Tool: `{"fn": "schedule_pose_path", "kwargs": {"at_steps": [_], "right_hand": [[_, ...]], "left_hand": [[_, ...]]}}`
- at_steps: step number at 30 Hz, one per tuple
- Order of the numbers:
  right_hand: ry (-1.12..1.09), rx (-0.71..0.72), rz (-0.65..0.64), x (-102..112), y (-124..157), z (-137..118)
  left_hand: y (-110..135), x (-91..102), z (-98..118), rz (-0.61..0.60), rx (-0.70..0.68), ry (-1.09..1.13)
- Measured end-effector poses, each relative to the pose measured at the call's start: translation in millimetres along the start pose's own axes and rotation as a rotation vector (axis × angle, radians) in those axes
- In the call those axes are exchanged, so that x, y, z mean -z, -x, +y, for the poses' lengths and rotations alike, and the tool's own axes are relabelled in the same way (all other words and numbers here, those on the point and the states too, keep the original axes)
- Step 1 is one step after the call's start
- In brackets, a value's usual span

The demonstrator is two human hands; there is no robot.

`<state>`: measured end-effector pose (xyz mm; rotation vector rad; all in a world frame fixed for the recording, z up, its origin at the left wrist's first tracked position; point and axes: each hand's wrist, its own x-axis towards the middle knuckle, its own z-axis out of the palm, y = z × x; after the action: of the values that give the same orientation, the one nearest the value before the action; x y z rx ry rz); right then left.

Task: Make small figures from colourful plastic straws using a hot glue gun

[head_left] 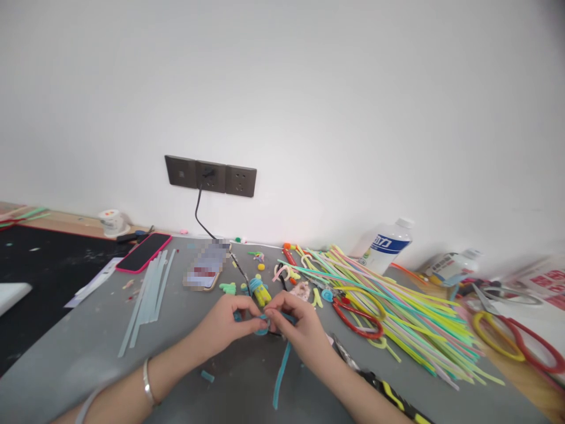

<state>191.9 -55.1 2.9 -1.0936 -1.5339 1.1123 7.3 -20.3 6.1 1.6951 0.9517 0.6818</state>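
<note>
My left hand (pixel 232 323) and my right hand (pixel 302 328) meet at the middle of the grey mat (pixel 176 377), their fingertips pinched together on a blue pipe cleaner (pixel 281 377). Part of it is bent into a small blue shape (pixel 261 325) between the fingers, and a loose tail hangs below my right hand. Exactly how the fingers grip it is partly hidden. Just beyond them lies a small blue-and-yellow pipe cleaner figure (pixel 259 291), with a green piece (pixel 228 288) on its left. A short blue scrap (pixel 207 376) rests in front of my left wrist.
Many coloured pipe cleaners (pixel 410 318) spread across the right, under red-and-yellow scissors (pixel 359 315). A black-and-yellow tool (pixel 392 397) lies beside my right forearm. Translucent sticks (pixel 152 288), a pink-edged phone (pixel 145 253) and a cabled phone (pixel 205 268) lie left. A bottle (pixel 384 246) stands behind.
</note>
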Motion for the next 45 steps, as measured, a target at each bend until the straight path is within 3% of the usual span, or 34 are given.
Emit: {"fn": "schedule_pose_path", "kwargs": {"at_steps": [7,14,21,25,31,36,45], "right_hand": [[0.018,0.004,0.048,2.3,0.2,0.9],[-0.197,-0.132,-0.019,-2.3,-0.4,-0.4],[-0.26,-0.257,-0.111,-7.7,1.6,-2.4],[-0.299,-0.274,-0.126,-9.3,0.2,2.3],[-0.381,-0.264,-0.075,-2.9,-2.6,7.1],[-0.404,-0.277,-0.099,-2.0,-3.7,6.2],[-0.428,-0.26,-0.108,-5.4,-2.3,5.1]], "left_hand": [[-0.2,4.0,1.3,0.029,0.063,0.125],[0.4,3.5,5.3,0.143,-0.002,0.167],[4.5,-1.2,4.3,0.198,-0.059,0.116],[5.0,-3.8,3.7,0.179,-0.116,0.132],[2.3,-3.2,-2.8,0.154,-0.111,0.188],[4.0,-2.3,-1.9,0.086,-0.113,0.173],[3.6,-3.4,-0.9,0.081,-0.077,0.221]]}}
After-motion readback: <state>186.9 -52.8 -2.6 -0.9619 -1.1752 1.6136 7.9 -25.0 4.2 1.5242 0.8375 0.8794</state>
